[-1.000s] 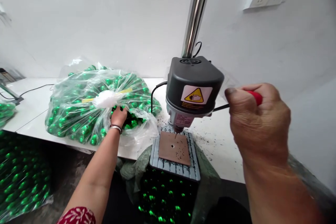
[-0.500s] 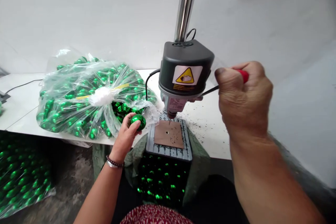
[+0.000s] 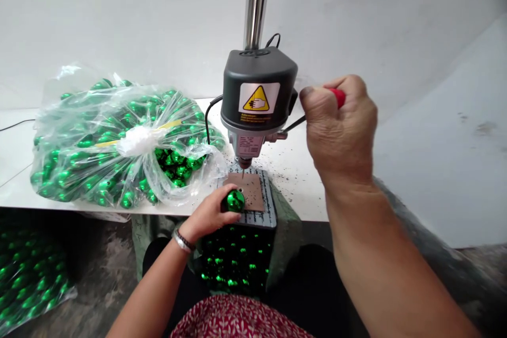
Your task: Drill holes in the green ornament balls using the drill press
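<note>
Between the thumb and fingers of my left hand (image 3: 214,210) is a shiny green bauble (image 3: 235,200). It is over the front left part of a brown square board (image 3: 253,193), which has a small hole and lies on the drill press's grey base (image 3: 259,218). My right hand (image 3: 343,129) is wrapped round the red-tipped lever (image 3: 339,97) on the right of the drill press (image 3: 259,90). The thin drill bit (image 3: 243,174) points down just behind the bauble, apart from it.
A tied clear plastic bag (image 3: 138,140) full of green baubles lies on the white table (image 3: 301,190), torn open at its right. Dark shavings are scattered round the base. More baubles sit in a container (image 3: 235,259) below the base and a bag (image 3: 31,274) at lower left.
My left hand has carried the bauble from beside the bag's opening to the right, over the board. My right hand stays on the lever. The whole view has shifted slightly.
</note>
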Tool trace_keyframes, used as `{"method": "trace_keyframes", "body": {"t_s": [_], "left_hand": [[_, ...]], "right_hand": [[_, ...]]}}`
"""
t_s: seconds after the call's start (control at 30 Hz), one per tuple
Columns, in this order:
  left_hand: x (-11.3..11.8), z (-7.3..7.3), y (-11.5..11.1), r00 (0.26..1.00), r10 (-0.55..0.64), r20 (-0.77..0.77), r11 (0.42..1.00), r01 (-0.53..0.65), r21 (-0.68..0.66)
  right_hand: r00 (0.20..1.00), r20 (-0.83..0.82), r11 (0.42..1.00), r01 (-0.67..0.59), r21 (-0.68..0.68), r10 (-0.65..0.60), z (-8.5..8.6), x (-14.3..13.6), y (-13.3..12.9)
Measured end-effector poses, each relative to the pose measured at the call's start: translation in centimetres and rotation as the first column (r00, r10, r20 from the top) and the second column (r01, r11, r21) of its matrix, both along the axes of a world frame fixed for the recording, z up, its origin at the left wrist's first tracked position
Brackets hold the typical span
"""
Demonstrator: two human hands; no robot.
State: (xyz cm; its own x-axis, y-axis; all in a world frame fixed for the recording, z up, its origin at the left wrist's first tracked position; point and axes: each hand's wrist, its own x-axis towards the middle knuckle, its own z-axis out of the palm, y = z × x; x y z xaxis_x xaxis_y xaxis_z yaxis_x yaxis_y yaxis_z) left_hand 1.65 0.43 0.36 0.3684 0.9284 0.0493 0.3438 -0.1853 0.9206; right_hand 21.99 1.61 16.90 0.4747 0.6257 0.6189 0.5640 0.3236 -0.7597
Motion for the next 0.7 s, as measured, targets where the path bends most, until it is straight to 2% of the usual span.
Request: {"method": "trace_keyframes", "body": {"t_s": [0.03,0.1,0.17,0.2,0.23,0.3,0.37,0.47,0.57,0.63,0.7], "left_hand": [[-0.1,0.1,0.9,1.000,0.013,0.027,1.000,-0.012,-0.017],[-0.3,0.1,3.1,0.967,0.153,0.202,0.984,-0.130,-0.120],[-0.5,0.1,5.4,0.849,0.343,0.401,0.920,-0.219,-0.324],[-0.5,0.0,6.3,0.790,0.427,0.440,0.869,-0.223,-0.442],[-0.4,-0.1,7.2,0.744,0.500,0.443,0.809,-0.220,-0.545],[-0.2,-0.5,8.1,0.718,0.590,0.370,0.714,-0.250,-0.654],[-0.1,-0.8,7.9,0.724,0.622,0.297,0.690,-0.329,-0.645],[-0.1,-1.2,6.1,0.757,0.602,0.254,0.738,-0.405,-0.540],[-0.3,-1.1,3.8,0.845,0.496,0.201,0.853,-0.430,-0.297],[-0.2,-0.8,2.7,0.916,0.370,0.158,0.922,-0.341,-0.185],[0.1,-0.5,2.2,0.961,0.240,0.137,0.959,-0.213,-0.190]], "right_hand": [[1.000,-0.001,1.000,0.001,-0.001,-0.001,0.0,0.0,0.0],[1.000,-0.006,1.000,0.001,0.002,-0.001,-0.1,0.0,-0.1],[1.000,-0.005,1.000,0.000,0.018,0.000,-0.1,0.0,0.0],[1.000,-0.002,1.000,-0.001,0.028,0.001,-0.1,0.0,0.0],[1.000,0.001,0.999,-0.003,0.039,0.003,-0.1,0.0,0.0],[1.000,0.009,0.999,-0.004,0.049,0.004,-0.1,0.0,0.0],[1.000,0.021,0.999,0.002,0.045,-0.003,-0.1,0.0,0.0],[0.999,0.034,0.999,0.003,0.046,-0.005,-0.2,0.0,0.0],[0.999,0.053,0.997,-0.005,0.075,0.001,-0.4,0.1,0.0],[0.998,0.061,0.996,0.000,0.084,-0.005,-0.5,0.1,0.1],[0.998,0.054,0.998,0.005,0.070,-0.009,-0.5,0.1,0.1]]}}
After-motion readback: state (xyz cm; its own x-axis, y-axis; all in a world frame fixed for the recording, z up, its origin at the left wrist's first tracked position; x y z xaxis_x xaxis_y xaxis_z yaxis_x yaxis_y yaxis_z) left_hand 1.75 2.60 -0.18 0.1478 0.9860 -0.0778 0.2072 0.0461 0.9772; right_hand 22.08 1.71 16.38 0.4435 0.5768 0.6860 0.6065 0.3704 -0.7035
